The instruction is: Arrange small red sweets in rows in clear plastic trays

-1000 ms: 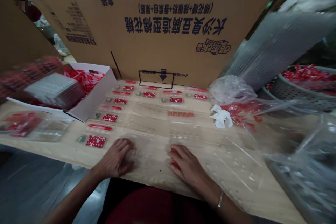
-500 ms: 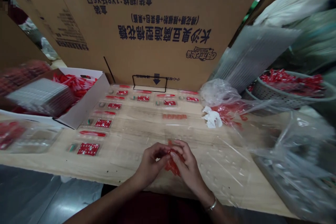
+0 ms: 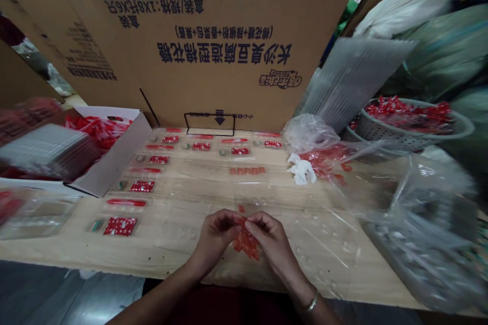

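Observation:
At the front of the table, my left hand (image 3: 214, 237) and my right hand (image 3: 271, 238) meet fingertip to fingertip, both closed in a pinch. Between them hangs a bunch of translucent orange-red pieces (image 3: 246, 245). Just above the fingertips one small orange piece (image 3: 241, 208) shows against a clear plastic tray. Further back, a row of joined orange squares (image 3: 247, 171) lies in another clear tray. My fingers hide the upper part of the bunch.
Clear trays with red-dotted sachets (image 3: 119, 226) and red sticks line the left and back. A white box (image 3: 114, 175) is at left. A cardboard carton (image 3: 224, 84) stands behind. Crumpled tissue (image 3: 302, 169), plastic bags (image 3: 427, 203) and a grey basket (image 3: 404, 129) are on the right.
The view has shifted slightly. My hands have drawn a little apart, and more of the orange-red bunch now shows below my fingers.

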`<state>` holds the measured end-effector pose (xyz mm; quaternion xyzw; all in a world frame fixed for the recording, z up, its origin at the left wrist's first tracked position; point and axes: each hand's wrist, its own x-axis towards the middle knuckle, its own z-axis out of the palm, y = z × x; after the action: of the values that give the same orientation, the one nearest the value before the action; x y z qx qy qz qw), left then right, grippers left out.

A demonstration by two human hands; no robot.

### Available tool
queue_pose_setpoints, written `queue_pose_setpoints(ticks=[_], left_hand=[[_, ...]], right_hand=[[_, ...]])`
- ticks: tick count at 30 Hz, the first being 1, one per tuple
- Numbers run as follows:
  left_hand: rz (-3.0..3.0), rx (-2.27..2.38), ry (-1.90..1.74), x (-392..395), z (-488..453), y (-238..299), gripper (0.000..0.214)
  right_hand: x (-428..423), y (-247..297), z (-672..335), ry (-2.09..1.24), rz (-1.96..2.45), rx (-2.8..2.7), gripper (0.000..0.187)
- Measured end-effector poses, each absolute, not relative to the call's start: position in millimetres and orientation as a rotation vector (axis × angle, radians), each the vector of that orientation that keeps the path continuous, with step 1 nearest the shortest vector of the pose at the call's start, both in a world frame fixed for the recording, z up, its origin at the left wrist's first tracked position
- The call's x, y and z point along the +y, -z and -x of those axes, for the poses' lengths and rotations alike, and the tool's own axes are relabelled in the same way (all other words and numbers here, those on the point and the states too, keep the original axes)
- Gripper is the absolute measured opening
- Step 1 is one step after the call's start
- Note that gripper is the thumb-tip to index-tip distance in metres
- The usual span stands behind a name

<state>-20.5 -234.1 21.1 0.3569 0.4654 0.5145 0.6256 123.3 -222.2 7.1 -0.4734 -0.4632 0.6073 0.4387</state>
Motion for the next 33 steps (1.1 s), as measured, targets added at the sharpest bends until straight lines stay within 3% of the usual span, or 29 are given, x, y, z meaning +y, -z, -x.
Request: queue_pose_setpoints(ticks=[9,18,21,27,33], left_hand=[[-0.934,1.175,-1.124,-230,20,-20,0.013],[-1.04,1.118,-1.003,-225,16,-8,0.028],[-1.25,1.088,-0.872,-214,11,-10,0.022],[-1.966,1.289,-0.65,-180,9,-4,0.029],[-2.133,1.346,-0.478,-173,10,5,0.017]], right_hand=[[-221,-11,-128,-1.489,1.152,-1.359,0.024],[-224,-5,-141,-1.493,1.045,-1.487,0.015],[-214,-7,-162,-1.514,1.022,-1.559,0.017],[-159,-12,-208,-0.953,1.166,-2.025,0.009],[-135,-3,-213,-0.861,1.129,-2.3,0.012]])
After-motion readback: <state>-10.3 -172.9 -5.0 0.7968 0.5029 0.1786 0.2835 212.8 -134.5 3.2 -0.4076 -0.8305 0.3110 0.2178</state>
